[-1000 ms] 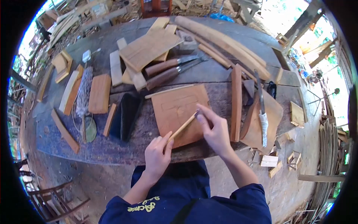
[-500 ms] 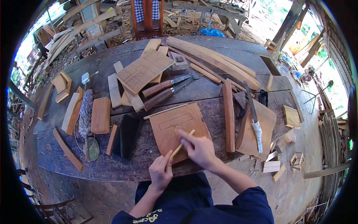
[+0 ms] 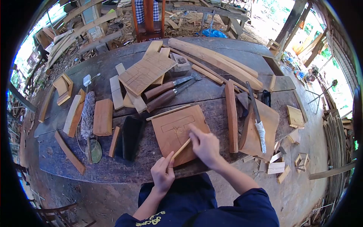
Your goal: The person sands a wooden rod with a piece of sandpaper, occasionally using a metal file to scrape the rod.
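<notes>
My left hand [image 3: 163, 174] is closed on the near end of a thin, light wooden stick [image 3: 182, 148], which slants up to the right over the board. My right hand [image 3: 206, 148] is over the board's right side, fingers stretched forward, its fingertips close to the surface. It covers the stick's far end. Under both hands lies a flat brown wooden board [image 3: 162, 133] with a T-shaped outline drawn on it. A small patch of shavings [image 3: 177, 131] sits inside the outline. Along the board's far edge rests a thin wooden strip [image 3: 168, 112].
Two wooden-handled chisels [image 3: 162, 99] lie beyond the board, near a carved panel [image 3: 145, 72] stacked on wood pieces. To the right are a reddish bar [image 3: 231, 117] and a long blade with a white-wrapped handle [image 3: 261, 136]. A brush [image 3: 87, 113] and wood blocks [image 3: 103, 117] stand left.
My right hand has moved right, away from the shavings, and now covers the stick's far end, which showed before. My left hand and the stick have barely moved.
</notes>
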Tool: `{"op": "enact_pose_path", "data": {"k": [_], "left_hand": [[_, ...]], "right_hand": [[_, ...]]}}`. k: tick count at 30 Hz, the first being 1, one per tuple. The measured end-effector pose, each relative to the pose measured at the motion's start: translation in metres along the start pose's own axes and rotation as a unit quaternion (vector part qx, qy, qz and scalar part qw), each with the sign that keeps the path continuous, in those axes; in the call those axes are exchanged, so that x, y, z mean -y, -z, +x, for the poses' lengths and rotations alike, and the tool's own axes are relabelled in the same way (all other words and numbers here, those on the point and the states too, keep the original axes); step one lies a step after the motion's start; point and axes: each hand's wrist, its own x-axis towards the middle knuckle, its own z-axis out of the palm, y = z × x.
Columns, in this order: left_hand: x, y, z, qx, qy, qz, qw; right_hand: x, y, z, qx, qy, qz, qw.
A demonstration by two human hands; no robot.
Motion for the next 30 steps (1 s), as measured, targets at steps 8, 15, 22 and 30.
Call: {"op": "enact_pose_path", "data": {"k": [8,15,22,30], "left_hand": [[0.001,0.0,-0.002,-0.001,0.004,-0.01,1.0],[0.001,0.001,-0.001,-0.008,0.001,-0.005,1.0],[-0.014,0.027,0.011,-0.079,0.098,-0.174,0.977],[-0.026,0.033,0.056,-0.103,-0.14,-0.086,0.981]], "right_hand": [[-0.012,0.001,0.003,-0.027,0.009,-0.003,1.0],[0.017,0.004,-0.027,0.047,0.008,0.017,0.999],[0.007,0.026,-0.033,0.025,-0.03,0.187,0.981],[-0.016,0.014,-0.07,-0.061,-0.138,0.299,0.942]]}}
